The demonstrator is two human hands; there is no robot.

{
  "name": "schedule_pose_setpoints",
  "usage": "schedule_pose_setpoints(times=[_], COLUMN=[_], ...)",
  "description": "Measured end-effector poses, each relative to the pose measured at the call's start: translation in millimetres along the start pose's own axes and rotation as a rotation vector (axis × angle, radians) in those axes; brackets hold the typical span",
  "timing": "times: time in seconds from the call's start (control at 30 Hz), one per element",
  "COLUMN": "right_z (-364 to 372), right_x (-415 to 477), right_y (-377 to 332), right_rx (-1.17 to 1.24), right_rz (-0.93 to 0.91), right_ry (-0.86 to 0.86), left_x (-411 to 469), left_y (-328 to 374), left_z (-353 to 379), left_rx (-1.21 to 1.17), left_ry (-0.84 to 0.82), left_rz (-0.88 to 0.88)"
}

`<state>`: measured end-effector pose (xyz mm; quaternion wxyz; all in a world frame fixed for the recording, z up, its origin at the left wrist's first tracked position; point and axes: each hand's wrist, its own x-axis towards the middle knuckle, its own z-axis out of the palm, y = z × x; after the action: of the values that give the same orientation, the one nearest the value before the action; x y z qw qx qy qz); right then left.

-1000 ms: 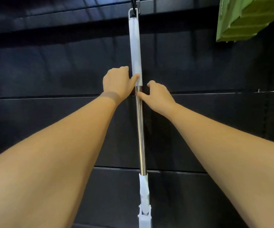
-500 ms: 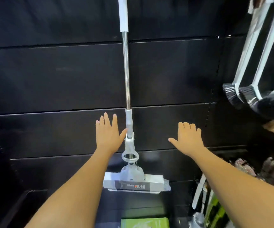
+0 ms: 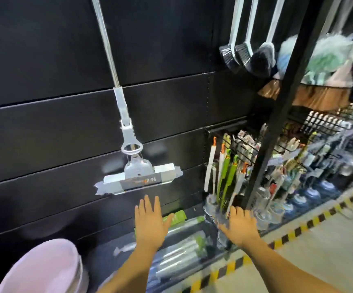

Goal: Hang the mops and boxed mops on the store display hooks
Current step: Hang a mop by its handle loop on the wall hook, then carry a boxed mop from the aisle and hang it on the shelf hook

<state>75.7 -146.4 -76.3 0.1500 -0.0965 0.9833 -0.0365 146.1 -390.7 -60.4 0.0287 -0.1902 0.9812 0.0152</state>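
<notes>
mop [image 3: 126, 132] hangs against the black wall panel [image 3: 44, 127], head low, handle running up out of view | left hand [image 3: 150, 222] below mop head, fingers spread, holding nothing | right hand [image 3: 238, 224] to the right, fingers spread, holding nothing | hanging brushes [image 3: 245, 53] far right | pink bin [image 3: 44, 269] near left
</notes>
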Motion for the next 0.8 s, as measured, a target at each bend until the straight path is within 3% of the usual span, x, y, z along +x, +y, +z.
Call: schedule_pose_setpoints(times=[0.1, 0.53, 0.8], right_z=[25.1, 74.8, 75.8], right_x=[-26.6, -128.6, -164.5], right_y=[28.3, 175.2, 276.5], right_rx=[0.065, 0.232, 0.334], right_rz=[0.103, 0.555, 0.757], right_ry=[-0.048, -0.101, -0.101], left_x=[-22.0, -58.5, -75.8], left_y=[29.0, 186.7, 312.7], left_z=[33.9, 84.8, 121.9], left_rx=[0.012, 0.097, 0.007], left_ry=[-0.125, -0.309, -0.263], left_rz=[0.108, 0.523, 0.851])
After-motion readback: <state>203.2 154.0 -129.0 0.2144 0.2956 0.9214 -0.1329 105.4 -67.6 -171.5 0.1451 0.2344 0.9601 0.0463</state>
